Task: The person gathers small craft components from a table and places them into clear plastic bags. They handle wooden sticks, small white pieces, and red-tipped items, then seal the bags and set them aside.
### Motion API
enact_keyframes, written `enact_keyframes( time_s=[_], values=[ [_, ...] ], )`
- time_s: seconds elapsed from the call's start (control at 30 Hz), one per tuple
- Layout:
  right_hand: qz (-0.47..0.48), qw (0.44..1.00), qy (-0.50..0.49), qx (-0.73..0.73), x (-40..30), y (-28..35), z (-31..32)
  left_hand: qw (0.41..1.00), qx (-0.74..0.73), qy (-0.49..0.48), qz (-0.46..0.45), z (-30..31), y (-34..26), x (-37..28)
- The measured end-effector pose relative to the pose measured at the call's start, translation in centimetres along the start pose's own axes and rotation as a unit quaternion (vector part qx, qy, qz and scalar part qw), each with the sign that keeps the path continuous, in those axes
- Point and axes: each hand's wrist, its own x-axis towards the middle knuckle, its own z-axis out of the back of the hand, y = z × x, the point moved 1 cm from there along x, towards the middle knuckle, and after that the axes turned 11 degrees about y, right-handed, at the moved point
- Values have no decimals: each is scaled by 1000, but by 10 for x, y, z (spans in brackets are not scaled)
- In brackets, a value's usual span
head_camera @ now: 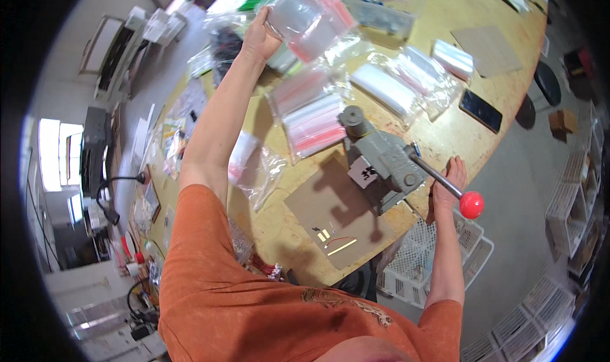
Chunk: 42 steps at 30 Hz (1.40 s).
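Observation:
My left hand [262, 38] is raised at the far side of the table, its fingers closed on a pack of clear plastic zip bags [310, 21] with red strips. My right hand [448, 181] lies flat at the table's edge, beside the lever of a grey hand-operated arbor press [388, 162] and holding nothing. The lever's red ball knob [472, 205] stands out over the right forearm. A brown cardboard sheet [305, 197] lies under the press. On it are small yellow strips [342, 247], a thin red wire [340, 240] and small dark pieces [316, 229].
More packs of zip bags [314, 128] and rolled clear bags [386, 88] cover the table's middle. A smartphone [480, 111] lies near the right edge. Behind stands a clear plastic bin [381, 14]. White plastic baskets [410, 262] stand below the table edge, under my right arm.

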Motion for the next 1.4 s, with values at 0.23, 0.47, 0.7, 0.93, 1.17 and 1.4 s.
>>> enact_keyframes(
  time_s=[0.23,0.47,0.7,0.93,1.17,1.4],
  values=[
    [-12,999,37,-28,2,1,1,997,12,-71,19,5,-86,-146],
    [13,982,75,175,20,-63,-34,987,132,-9,-91,97,-141,-326],
    [-109,977,104,150,35,-114,-1,981,47,-147,-118,186,-227,-571],
    [-196,916,20,350,46,-105,12,886,124,-315,-317,251,-262,-842],
    [0,981,-111,157,-41,-86,19,516,733,-425,-126,200,-109,-1027],
    [49,877,-62,475,-197,-73,17,503,818,-255,-113,178,57,-1077]
  ],
)
